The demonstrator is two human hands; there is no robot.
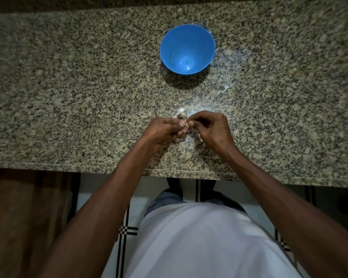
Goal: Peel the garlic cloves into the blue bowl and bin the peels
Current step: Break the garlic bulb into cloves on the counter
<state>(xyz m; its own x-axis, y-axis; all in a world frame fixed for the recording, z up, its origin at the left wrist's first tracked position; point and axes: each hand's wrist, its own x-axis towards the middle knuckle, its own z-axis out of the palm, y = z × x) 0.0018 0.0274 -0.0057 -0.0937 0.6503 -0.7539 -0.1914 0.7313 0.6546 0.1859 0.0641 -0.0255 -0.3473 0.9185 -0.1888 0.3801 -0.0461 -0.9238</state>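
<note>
Near the counter's front edge we find the garlic clove pinched between both hands: left hand gripping it, right hand nipping at its skin. We cannot tell its long axis. We note the blue bowl lies straight ahead, well apart, about equally near either hand. Loose peels lie right of that line.

Your single head camera looks steeply down from above, close over the table, with floor below its near edge.
</note>
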